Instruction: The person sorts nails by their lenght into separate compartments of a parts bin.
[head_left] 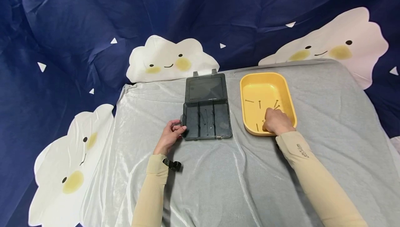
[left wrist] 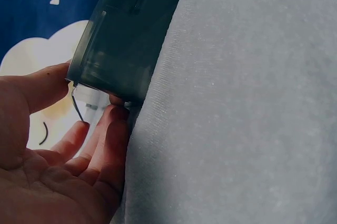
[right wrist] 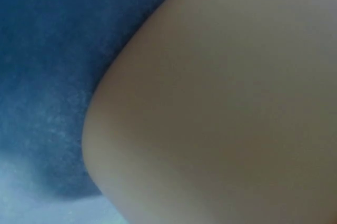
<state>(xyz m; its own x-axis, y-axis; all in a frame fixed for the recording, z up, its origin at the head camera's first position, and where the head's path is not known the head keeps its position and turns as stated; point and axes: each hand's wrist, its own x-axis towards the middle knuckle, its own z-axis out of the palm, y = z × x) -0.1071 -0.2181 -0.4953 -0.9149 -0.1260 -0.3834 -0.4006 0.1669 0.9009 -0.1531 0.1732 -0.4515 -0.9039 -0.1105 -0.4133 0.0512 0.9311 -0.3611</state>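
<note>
A dark, see-through compartment box (head_left: 222, 119) lies with its lid (head_left: 206, 88) folded back; several long thin screws (head_left: 206, 121) rest in its middle compartment. My left hand (head_left: 171, 135) grips the box's left side, thumb on the rim and fingers against the wall, as the left wrist view shows too. In the near right part of a yellow tray (head_left: 245, 107), my right hand (head_left: 276, 120) reaches down with curled fingers. Loose screws (head_left: 259, 104) are scattered on the tray's floor around it. The right fingertips are hidden, so I cannot tell whether they pinch a screw.
Grey velvety cloth (head_left: 206, 178) covers the table under the box and tray. Behind it hangs a dark blue cloth (head_left: 100, 8) with cloud faces. A black strap (head_left: 172, 164) sits on the left wrist. Blurred beige sleeve (right wrist: 210, 103) fills most of the right wrist view.
</note>
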